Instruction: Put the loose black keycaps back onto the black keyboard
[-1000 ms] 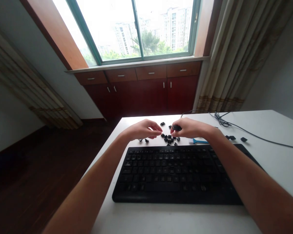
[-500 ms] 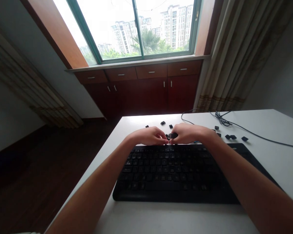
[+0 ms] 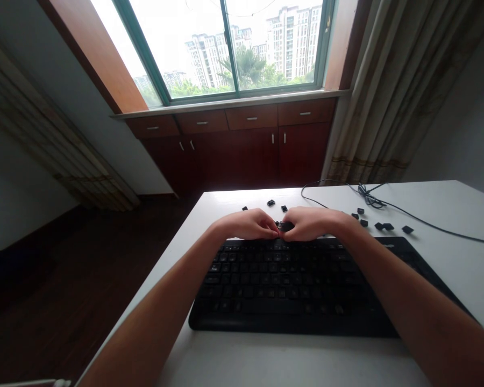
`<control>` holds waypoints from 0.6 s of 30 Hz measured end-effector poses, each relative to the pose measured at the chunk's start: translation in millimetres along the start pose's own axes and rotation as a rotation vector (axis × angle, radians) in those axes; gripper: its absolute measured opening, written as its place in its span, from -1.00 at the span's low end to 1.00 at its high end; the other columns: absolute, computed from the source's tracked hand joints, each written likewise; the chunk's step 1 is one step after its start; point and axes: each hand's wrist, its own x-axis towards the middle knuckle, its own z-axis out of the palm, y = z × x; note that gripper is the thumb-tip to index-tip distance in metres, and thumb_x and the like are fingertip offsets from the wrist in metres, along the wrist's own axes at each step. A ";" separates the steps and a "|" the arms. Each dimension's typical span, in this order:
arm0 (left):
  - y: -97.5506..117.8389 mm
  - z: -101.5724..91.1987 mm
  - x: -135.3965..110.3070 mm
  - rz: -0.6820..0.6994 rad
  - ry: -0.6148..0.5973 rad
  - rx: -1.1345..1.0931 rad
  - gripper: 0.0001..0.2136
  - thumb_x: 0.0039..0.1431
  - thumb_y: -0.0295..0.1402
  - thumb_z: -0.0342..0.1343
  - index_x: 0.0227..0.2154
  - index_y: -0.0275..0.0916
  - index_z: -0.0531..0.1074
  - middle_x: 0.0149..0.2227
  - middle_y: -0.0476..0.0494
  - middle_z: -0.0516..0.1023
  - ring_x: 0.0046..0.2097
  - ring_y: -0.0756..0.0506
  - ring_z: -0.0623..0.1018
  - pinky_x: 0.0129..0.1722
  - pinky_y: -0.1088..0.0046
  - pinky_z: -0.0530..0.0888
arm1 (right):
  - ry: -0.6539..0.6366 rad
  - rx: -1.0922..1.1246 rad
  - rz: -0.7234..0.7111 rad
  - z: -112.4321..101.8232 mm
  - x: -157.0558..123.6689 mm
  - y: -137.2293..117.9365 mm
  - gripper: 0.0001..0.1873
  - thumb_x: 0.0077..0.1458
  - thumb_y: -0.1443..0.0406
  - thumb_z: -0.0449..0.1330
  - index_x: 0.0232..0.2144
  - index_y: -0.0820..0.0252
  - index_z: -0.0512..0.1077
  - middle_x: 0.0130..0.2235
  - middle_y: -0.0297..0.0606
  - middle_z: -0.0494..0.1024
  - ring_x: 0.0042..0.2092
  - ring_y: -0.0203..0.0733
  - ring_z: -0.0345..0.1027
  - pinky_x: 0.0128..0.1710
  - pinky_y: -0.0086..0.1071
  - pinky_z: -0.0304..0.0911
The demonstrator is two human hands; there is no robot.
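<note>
A black computer keyboard (image 3: 266,306) lies flat on the white table (image 3: 218,355), its keys partly in shadow. At its far edge, my left hand (image 3: 250,224) and my right hand (image 3: 310,223) meet, fingertips nearly touching. A small black piece (image 3: 286,226), too dark to name exactly, is gripped between the thumb and fingers of my right hand. My left hand is pinched closed against the same spot; whatever its fingertips hold is too small to make out. My right forearm covers part of the keyboard's right side.
Several loose black keycaps (image 3: 407,229) are scattered at the table's right, and more, such as one keycap (image 3: 270,203), lie beyond my hands. A thin black cable (image 3: 371,200) coils at the back right. Red-brown cabinets (image 3: 242,153) stand beneath the window.
The black piece in my right fingers has tilted and dropped slightly, and my fingertips have drawn closer together. The whole view has shifted a little; the keyboard stays in place.
</note>
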 end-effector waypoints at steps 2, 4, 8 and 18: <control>-3.2 -1.0 0.5 0.004 0.005 -0.012 -0.70 0.10 -0.19 0.22 -0.15 -0.21 0.64 -0.26 -0.08 0.64 -0.25 -0.08 0.53 -0.33 0.52 0.35 | 0.014 0.014 -0.007 0.3 0.6 0.0 -0.68 0.05 0.07 0.16 -0.32 0.18 0.54 -0.34 -0.23 0.58 -0.39 -0.17 0.38 -0.50 -0.34 0.10; -6.2 -1.4 1.4 -0.002 0.021 -0.019 -0.68 0.06 -0.23 0.25 -0.13 -0.21 0.63 -0.24 -0.10 0.66 -0.22 -0.10 0.56 -0.31 0.50 0.37 | 0.026 0.028 -0.015 0.6 1.5 0.7 -0.68 0.06 0.07 0.16 -0.33 0.19 0.54 -0.35 -0.23 0.58 -0.39 -0.17 0.38 -0.49 -0.35 0.10; -9.9 -0.4 3.7 -0.023 0.062 -0.031 -0.70 0.01 -0.24 0.28 -0.18 -0.23 0.64 -0.28 -0.10 0.66 -0.23 -0.12 0.57 -0.32 0.48 0.38 | 0.047 0.059 -0.036 1.7 3.6 3.2 -0.67 0.09 0.07 0.15 -0.33 0.19 0.55 -0.37 -0.24 0.58 -0.40 -0.19 0.36 -0.49 -0.36 0.09; -13.2 -12.6 -5.0 -0.012 0.057 -0.275 -0.64 0.00 -0.15 0.36 -0.17 -0.24 0.63 -0.25 -0.14 0.66 -0.20 -0.11 0.59 -0.24 0.45 0.47 | 0.148 0.139 -0.157 -1.8 2.6 13.1 -0.74 0.02 0.14 0.27 -0.25 0.13 0.55 -0.35 -0.33 0.58 -0.37 -0.24 0.35 -0.46 -0.43 0.12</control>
